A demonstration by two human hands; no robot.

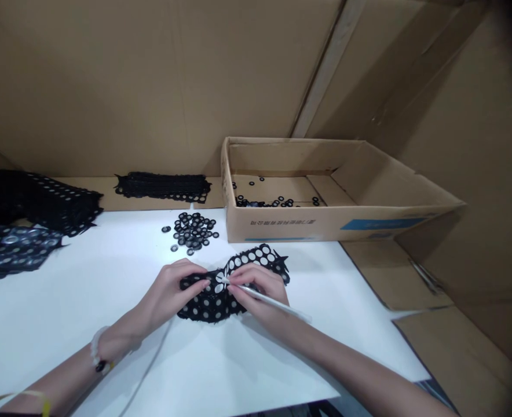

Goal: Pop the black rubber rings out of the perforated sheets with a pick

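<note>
A black sheet full of round punched holes (pixel 247 263) lies on the white table top (pixel 86 301), partly bent upward. My left hand (pixel 169 292) presses on its left end with fingers curled over the edge. My right hand (pixel 260 292) is closed round a thin white pen-like tool (pixel 277 304), whose tip touches the sheet near its middle. A small heap of loose black rings (pixel 193 229) lies just beyond the sheet.
An open cardboard box (pixel 325 223) with several black rings inside stands at the back right. Stacks of black punched sheets lie at the far left (pixel 30 202) and at the back (pixel 163 186). Cardboard walls surround the table.
</note>
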